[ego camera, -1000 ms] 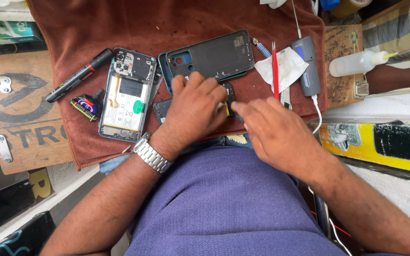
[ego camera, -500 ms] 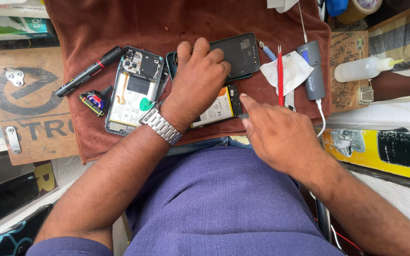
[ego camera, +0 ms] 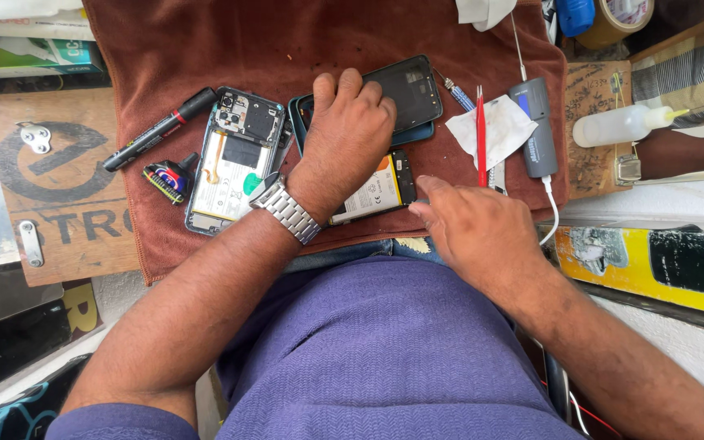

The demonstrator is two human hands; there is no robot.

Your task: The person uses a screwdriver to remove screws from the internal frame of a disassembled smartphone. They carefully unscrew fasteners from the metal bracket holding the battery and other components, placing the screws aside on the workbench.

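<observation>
The left hand (ego camera: 350,134) lies palm down, fingers spread and curled over a dark phone back cover (ego camera: 407,91) on the brown cloth (ego camera: 205,41); it seems to press rather than grip, though the palm hides the contact. Beneath its heel a second opened phone (ego camera: 378,189) with a pale battery pokes out. The right hand (ego camera: 473,232) rests at the cloth's near edge, fingers loosely closed, forefinger pointing toward that phone, holding nothing I can see. To the left lies an opened phone (ego camera: 234,159) with its board exposed, a black marker (ego camera: 159,129) and a small coloured part (ego camera: 166,177). To the right lie red tweezers (ego camera: 481,134) across a white wipe (ego camera: 503,126), a grey tool (ego camera: 535,126), and a squeeze bottle (ego camera: 622,125).
</observation>
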